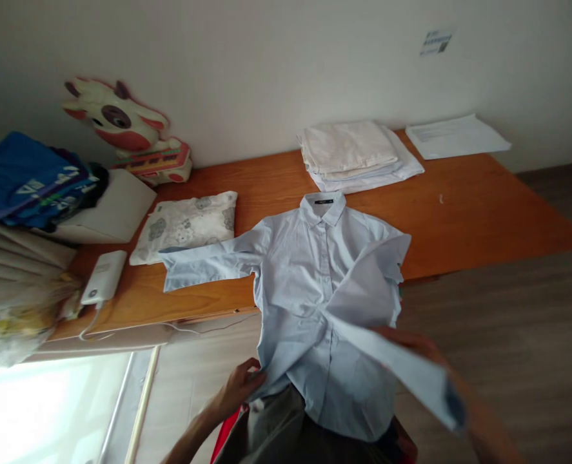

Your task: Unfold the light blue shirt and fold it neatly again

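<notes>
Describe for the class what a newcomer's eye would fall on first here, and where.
Probably the pale blue shirt, spread across the middle and over the near edge of the table, the left hand at its lower side and the right hand behind a sleeve. Next, perhaps, the cow-faced toy at upper left, near the wall.

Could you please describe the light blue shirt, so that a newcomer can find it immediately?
Against the wall stands a wooden table. In front of its pale folded stack, the shirt lies across the table's near edge, collar toward the wall. Unlike that stack, it is spread out, showing its button front.
</notes>
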`<state>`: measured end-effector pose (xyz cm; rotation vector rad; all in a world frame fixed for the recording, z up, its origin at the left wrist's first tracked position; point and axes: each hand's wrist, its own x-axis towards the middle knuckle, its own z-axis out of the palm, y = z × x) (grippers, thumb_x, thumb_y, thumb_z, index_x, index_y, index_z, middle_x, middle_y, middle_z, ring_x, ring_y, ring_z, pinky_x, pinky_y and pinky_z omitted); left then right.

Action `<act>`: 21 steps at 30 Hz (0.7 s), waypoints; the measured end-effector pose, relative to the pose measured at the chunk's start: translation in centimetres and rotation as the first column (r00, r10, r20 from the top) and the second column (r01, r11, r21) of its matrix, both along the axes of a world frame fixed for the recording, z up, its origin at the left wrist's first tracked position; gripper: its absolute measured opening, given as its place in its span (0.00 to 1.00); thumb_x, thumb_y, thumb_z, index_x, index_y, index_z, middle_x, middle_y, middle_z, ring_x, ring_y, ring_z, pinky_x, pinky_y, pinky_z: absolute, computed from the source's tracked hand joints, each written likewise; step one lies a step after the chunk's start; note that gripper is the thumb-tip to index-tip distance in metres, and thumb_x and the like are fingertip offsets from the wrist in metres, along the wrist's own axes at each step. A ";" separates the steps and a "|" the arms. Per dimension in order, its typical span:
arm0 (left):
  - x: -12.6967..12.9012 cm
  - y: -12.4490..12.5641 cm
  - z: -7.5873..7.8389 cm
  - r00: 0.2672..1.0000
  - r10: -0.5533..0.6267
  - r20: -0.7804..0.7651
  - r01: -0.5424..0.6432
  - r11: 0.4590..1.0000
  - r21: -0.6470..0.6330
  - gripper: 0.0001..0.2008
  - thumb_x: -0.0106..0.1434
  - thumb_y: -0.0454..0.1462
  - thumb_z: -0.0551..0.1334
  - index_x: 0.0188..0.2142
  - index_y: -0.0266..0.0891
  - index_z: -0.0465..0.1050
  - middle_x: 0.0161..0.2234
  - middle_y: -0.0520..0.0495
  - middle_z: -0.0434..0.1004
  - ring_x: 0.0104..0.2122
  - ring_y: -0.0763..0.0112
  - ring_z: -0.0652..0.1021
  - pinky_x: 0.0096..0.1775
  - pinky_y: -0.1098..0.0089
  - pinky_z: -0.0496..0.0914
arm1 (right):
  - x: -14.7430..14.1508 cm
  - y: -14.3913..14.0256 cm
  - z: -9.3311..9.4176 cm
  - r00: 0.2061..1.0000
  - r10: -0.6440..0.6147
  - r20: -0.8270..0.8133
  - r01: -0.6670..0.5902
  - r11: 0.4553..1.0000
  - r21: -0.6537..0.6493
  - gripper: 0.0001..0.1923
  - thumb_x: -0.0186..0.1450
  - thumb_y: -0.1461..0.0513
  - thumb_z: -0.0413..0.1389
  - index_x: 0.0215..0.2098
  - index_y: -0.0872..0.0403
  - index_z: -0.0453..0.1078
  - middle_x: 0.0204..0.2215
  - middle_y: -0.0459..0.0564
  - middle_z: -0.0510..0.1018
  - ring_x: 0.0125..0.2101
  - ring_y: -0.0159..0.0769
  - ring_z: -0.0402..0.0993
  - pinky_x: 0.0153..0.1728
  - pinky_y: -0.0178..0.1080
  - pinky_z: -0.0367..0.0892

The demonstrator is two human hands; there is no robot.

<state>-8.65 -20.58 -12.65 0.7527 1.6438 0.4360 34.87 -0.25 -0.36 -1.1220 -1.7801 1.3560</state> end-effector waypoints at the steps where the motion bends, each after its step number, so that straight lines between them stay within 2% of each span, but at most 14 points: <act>1: -0.5 0.0 -0.1 0.988 -0.019 -0.151 0.029 0.997 0.066 0.27 0.62 0.62 0.67 0.43 0.42 0.76 0.26 0.54 0.74 0.25 0.68 0.72 0.30 0.69 0.65 | -0.4 -0.8 -0.8 0.987 0.150 0.064 -0.150 0.989 -0.009 0.14 0.65 0.58 0.69 0.50 0.41 0.87 0.49 0.52 0.88 0.48 0.51 0.86 0.50 0.46 0.82; 3: -0.9 0.7 0.1 0.918 0.027 -0.397 0.059 0.978 0.201 0.23 0.66 0.60 0.64 0.40 0.43 0.75 0.26 0.54 0.72 0.28 0.67 0.73 0.34 0.68 0.66 | -1.2 -2.5 -2.6 0.906 0.383 0.182 -0.379 0.924 -0.061 0.22 0.70 0.63 0.61 0.59 0.39 0.84 0.63 0.48 0.82 0.60 0.49 0.81 0.63 0.48 0.76; 4: -0.7 1.5 0.5 0.888 0.052 -0.458 0.072 0.966 0.250 0.22 0.68 0.59 0.62 0.39 0.43 0.74 0.26 0.55 0.70 0.29 0.67 0.73 0.34 0.68 0.65 | -1.5 -3.3 -3.5 0.858 0.453 0.242 -0.445 0.891 -0.090 0.25 0.72 0.65 0.56 0.62 0.38 0.81 0.67 0.45 0.78 0.64 0.47 0.78 0.67 0.48 0.72; 6: 0.3 3.7 2.0 0.878 0.049 -0.475 0.118 0.941 0.317 0.22 0.72 0.57 0.60 0.34 0.42 0.72 0.24 0.56 0.65 0.27 0.70 0.69 0.33 0.68 0.62 | -1.5 -4.9 -5.5 0.850 0.447 0.280 -0.430 0.895 -0.122 0.25 0.75 0.65 0.52 0.63 0.39 0.81 0.69 0.46 0.75 0.67 0.46 0.75 0.69 0.48 0.69; 7: 1.1 5.1 3.2 0.894 0.023 -0.448 0.151 0.925 0.348 0.22 0.74 0.56 0.60 0.32 0.42 0.71 0.23 0.56 0.64 0.26 0.71 0.68 0.32 0.68 0.61 | -1.3 -5.7 -6.5 0.891 0.376 0.254 -0.356 0.926 -0.124 0.22 0.76 0.63 0.53 0.61 0.41 0.82 0.67 0.49 0.78 0.65 0.46 0.76 0.67 0.48 0.70; 9: 3.4 8.6 5.8 0.929 -0.051 -0.365 0.217 0.877 0.429 0.23 0.76 0.53 0.59 0.30 0.41 0.72 0.23 0.54 0.66 0.25 0.71 0.68 0.32 0.68 0.62 | -0.6 -7.1 -8.4 0.987 0.052 0.150 -0.034 0.993 -0.116 0.15 0.77 0.57 0.55 0.55 0.45 0.83 0.56 0.53 0.84 0.53 0.44 0.82 0.57 0.44 0.76; 10: 4.7 10.7 7.3 0.941 -0.065 -0.331 0.230 0.841 0.489 0.23 0.77 0.52 0.59 0.30 0.41 0.74 0.24 0.53 0.69 0.26 0.70 0.70 0.33 0.67 0.64 | -0.3 -7.7 -9.3 0.981 -0.168 0.095 0.180 0.976 -0.126 0.14 0.77 0.53 0.56 0.52 0.47 0.82 0.48 0.53 0.84 0.46 0.42 0.83 0.49 0.41 0.78; 11: 6.1 12.9 8.7 0.951 -0.061 -0.303 0.228 0.799 0.557 0.22 0.77 0.52 0.60 0.31 0.41 0.76 0.26 0.52 0.73 0.28 0.69 0.73 0.35 0.67 0.67 | -0.1 -8.2 -10.1 0.931 -0.359 0.059 0.364 0.919 -0.151 0.14 0.76 0.50 0.57 0.50 0.48 0.80 0.42 0.52 0.83 0.39 0.40 0.81 0.42 0.39 0.77; 12: 7.5 15.4 10.1 0.962 -0.040 -0.271 0.207 0.755 0.622 0.20 0.77 0.51 0.60 0.34 0.41 0.77 0.30 0.49 0.78 0.32 0.67 0.76 0.38 0.67 0.70 | 0.0 -8.7 -10.8 0.876 -0.481 0.048 0.481 0.858 -0.182 0.15 0.75 0.48 0.59 0.49 0.49 0.79 0.38 0.51 0.82 0.35 0.39 0.79 0.37 0.38 0.75; 13: 8.9 18.0 11.4 0.973 -0.034 -0.229 0.184 0.713 0.676 0.18 0.77 0.51 0.60 0.40 0.41 0.79 0.36 0.47 0.82 0.37 0.65 0.80 0.42 0.66 0.72 | -0.1 -9.2 -11.3 0.852 -0.520 0.062 0.520 0.826 -0.215 0.17 0.74 0.46 0.59 0.49 0.49 0.78 0.36 0.50 0.81 0.33 0.39 0.78 0.35 0.38 0.74; 15: 11.7 23.7 13.3 0.980 -0.103 -0.169 0.195 0.651 0.733 0.20 0.75 0.53 0.63 0.54 0.43 0.78 0.51 0.42 0.84 0.48 0.60 0.82 0.49 0.63 0.75 | -1.0 -10.2 -11.7 0.910 -0.390 0.140 0.414 0.871 -0.265 0.20 0.73 0.45 0.61 0.51 0.50 0.77 0.36 0.49 0.81 0.34 0.40 0.78 0.35 0.38 0.73; 17: 14.4 29.5 14.0 0.965 -0.196 -0.173 0.259 0.639 0.724 0.25 0.70 0.54 0.68 0.58 0.43 0.77 0.56 0.39 0.83 0.49 0.58 0.83 0.48 0.62 0.76 | -2.5 -11.0 -11.4 0.945 -0.179 0.274 0.252 0.932 -0.261 0.19 0.72 0.47 0.62 0.49 0.52 0.79 0.34 0.49 0.81 0.34 0.42 0.78 0.37 0.40 0.73; 19: 17.0 34.9 13.9 0.934 -0.295 -0.202 0.352 0.657 0.667 0.23 0.68 0.55 0.70 0.50 0.41 0.80 0.47 0.40 0.85 0.44 0.57 0.83 0.46 0.61 0.76 | -4.1 -11.7 -10.6 0.911 -0.076 0.406 0.170 0.965 -0.202 0.15 0.72 0.50 0.61 0.43 0.52 0.80 0.34 0.50 0.81 0.35 0.43 0.78 0.41 0.42 0.74; 21: 19.2 39.1 13.4 0.899 -0.371 -0.234 0.435 0.685 0.584 0.19 0.66 0.53 0.71 0.35 0.39 0.80 0.34 0.43 0.82 0.38 0.56 0.82 0.43 0.60 0.75 | -5.0 -12.7 -9.8 0.903 -0.044 0.426 0.121 0.980 -0.155 0.14 0.74 0.53 0.57 0.43 0.53 0.81 0.38 0.53 0.84 0.39 0.46 0.80 0.46 0.44 0.76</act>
